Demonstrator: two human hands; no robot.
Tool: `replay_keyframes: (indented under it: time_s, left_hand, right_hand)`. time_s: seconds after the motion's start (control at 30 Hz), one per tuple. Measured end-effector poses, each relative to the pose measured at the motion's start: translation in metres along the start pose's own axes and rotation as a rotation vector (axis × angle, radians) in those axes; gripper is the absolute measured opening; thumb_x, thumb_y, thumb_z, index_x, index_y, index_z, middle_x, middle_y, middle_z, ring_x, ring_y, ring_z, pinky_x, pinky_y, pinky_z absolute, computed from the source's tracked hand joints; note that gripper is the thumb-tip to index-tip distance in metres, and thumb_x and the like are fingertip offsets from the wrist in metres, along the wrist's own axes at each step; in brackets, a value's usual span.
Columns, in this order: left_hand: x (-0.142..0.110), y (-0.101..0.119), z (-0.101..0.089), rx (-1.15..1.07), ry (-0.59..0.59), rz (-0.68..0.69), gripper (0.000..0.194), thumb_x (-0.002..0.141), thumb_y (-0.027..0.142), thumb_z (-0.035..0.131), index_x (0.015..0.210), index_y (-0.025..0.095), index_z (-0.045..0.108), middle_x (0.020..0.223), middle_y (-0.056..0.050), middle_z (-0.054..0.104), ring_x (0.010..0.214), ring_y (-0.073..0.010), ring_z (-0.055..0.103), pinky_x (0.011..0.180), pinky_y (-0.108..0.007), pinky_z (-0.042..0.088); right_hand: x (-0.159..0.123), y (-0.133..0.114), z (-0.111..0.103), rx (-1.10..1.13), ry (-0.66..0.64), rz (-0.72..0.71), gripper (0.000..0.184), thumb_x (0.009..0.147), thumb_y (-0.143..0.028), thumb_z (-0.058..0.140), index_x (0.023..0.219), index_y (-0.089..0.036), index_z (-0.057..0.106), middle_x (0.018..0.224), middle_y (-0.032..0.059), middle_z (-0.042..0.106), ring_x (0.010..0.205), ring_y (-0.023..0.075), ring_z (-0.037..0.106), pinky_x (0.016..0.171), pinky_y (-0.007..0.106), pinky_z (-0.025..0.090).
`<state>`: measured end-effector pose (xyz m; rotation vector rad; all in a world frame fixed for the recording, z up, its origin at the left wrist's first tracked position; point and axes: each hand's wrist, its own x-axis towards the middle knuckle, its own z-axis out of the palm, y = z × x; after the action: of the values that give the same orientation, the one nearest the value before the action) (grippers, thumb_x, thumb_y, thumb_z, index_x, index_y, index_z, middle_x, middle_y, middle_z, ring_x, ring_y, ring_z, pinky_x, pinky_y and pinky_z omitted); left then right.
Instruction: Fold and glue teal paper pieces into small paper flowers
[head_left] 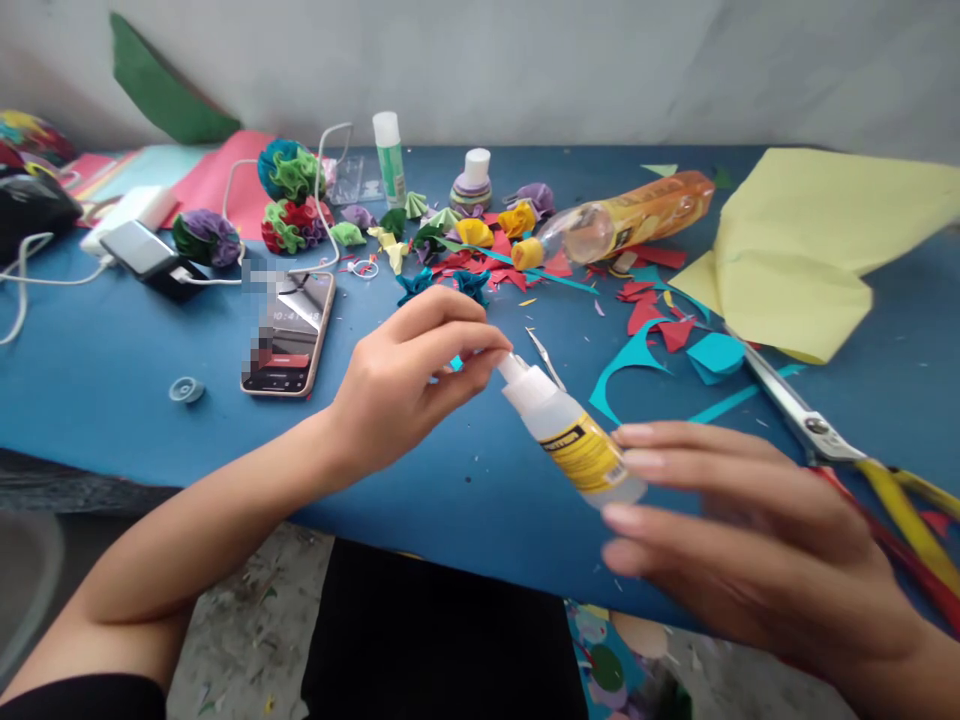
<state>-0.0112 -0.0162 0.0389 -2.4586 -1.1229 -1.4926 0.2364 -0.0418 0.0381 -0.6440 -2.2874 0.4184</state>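
Observation:
A small translucent glue bottle [585, 455] with a white top and a yellow label is tilted over the front of the table. Its narrow tip, or a cap on it, is pinched between the thumb and fingers of my left hand [409, 385]. My right hand [750, 520], slightly blurred, is beside the base of the bottle with fingers stretched and apart; whether the fingertips touch the bottle I cannot tell. Behind the bottle's top lies a thin pair of tweezers [546, 358]. A curved blue paper offcut [630, 370] rests just beyond the label.
Large scissors [817, 425] lie at the right, beside folded yellow paper [810, 250]. An orange bottle [630, 220], paper flowers [289, 170], red scraps [480, 265] and a glue stick [388, 160] fill the back. A phone [289, 340] and a grey cap [185, 390] are left.

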Motion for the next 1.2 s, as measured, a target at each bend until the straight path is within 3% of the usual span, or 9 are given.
replay_keyframes:
  time_s: [0.07,0.13,0.27,0.37,0.63,0.8,0.87,1.03,1.2]
  left_hand:
    - [-0.001,0.001,0.000,0.024,0.035,0.083,0.005,0.088,0.012,0.061,0.091,0.014,0.064,0.087,-0.002,0.064,0.078,-0.0080,0.061,0.066,-0.018,0.055]
    - [-0.002,0.004,0.000,0.034,0.024,0.160,0.006,0.088,0.012,0.061,0.093,0.013,0.064,0.088,-0.003,0.065,0.080,-0.0083,0.062,0.073,-0.019,0.056]
    - [-0.005,0.010,0.003,-0.006,-0.026,0.216,0.006,0.088,0.012,0.061,0.093,0.011,0.064,0.087,-0.004,0.065,0.080,-0.0077,0.062,0.074,-0.016,0.054]
    - [-0.004,0.011,0.007,-0.050,-0.031,0.164,0.004,0.088,0.012,0.062,0.091,0.013,0.064,0.085,-0.003,0.065,0.077,-0.0076,0.062,0.071,-0.018,0.054]
    - [-0.002,0.010,0.006,-0.266,-0.101,-0.010,0.010,0.086,0.012,0.062,0.094,0.015,0.068,0.084,-0.002,0.062,0.071,-0.0073,0.059,0.057,-0.017,0.051]
    - [-0.002,0.007,0.005,-0.226,-0.008,0.104,0.026,0.083,0.023,0.070,0.109,0.020,0.067,0.086,-0.001,0.062,0.067,-0.0062,0.058,0.056,-0.016,0.052]
    - [-0.002,0.006,0.004,-0.144,-0.050,0.162,0.028,0.080,0.026,0.073,0.107,0.019,0.067,0.085,0.000,0.062,0.068,-0.0061,0.059,0.056,-0.015,0.052]
    - [-0.006,0.004,0.003,-0.019,-0.193,0.220,0.015,0.082,0.006,0.066,0.094,0.016,0.068,0.087,-0.001,0.065,0.075,-0.0063,0.062,0.063,-0.015,0.053]
    - [-0.006,0.003,0.003,0.145,-0.193,0.322,0.002,0.085,0.014,0.065,0.085,0.016,0.065,0.079,0.001,0.067,0.064,-0.0061,0.060,0.058,-0.017,0.049]
  right_hand:
    - [0.004,0.009,0.001,0.261,0.079,0.093,0.048,0.088,-0.038,0.061,0.135,-0.041,0.049,0.130,0.0027,0.056,0.119,0.0223,0.059,0.091,0.037,0.059]
    - [0.009,0.013,0.004,0.581,-0.027,0.393,0.052,0.089,-0.052,0.054,0.138,-0.041,0.042,0.137,0.0043,0.054,0.115,0.0237,0.062,0.083,0.037,0.061]
    - [0.019,0.009,0.011,0.977,-0.391,0.764,0.062,0.086,-0.053,0.059,0.140,-0.031,0.040,0.117,0.0077,0.068,0.101,0.0219,0.069,0.081,0.035,0.059]
    - [0.023,0.004,0.012,1.017,-0.390,0.885,0.052,0.079,-0.047,0.069,0.124,-0.024,0.056,0.105,0.0072,0.071,0.098,0.0216,0.069,0.080,0.033,0.058]
    - [0.020,0.005,0.009,0.921,-0.240,0.953,0.048,0.068,-0.039,0.079,0.109,-0.024,0.060,0.096,0.0020,0.067,0.076,0.0133,0.067,0.063,0.021,0.057]
    - [0.018,0.006,0.011,0.878,-0.241,0.918,0.048,0.068,-0.042,0.078,0.109,-0.024,0.059,0.102,0.0041,0.067,0.078,0.0144,0.065,0.059,0.021,0.056]
    - [0.020,0.007,0.011,0.828,-0.250,0.887,0.048,0.069,-0.042,0.077,0.109,-0.023,0.059,0.104,0.0047,0.067,0.077,0.0141,0.065,0.057,0.021,0.056]
    - [0.023,0.006,0.012,0.722,-0.229,0.863,0.043,0.066,-0.041,0.079,0.100,-0.021,0.060,0.090,0.0027,0.064,0.071,0.0125,0.062,0.052,0.020,0.055]
    - [0.022,0.005,0.013,0.704,-0.238,0.846,0.041,0.067,-0.040,0.078,0.098,-0.021,0.058,0.087,0.0021,0.062,0.066,0.0118,0.062,0.047,0.020,0.056]
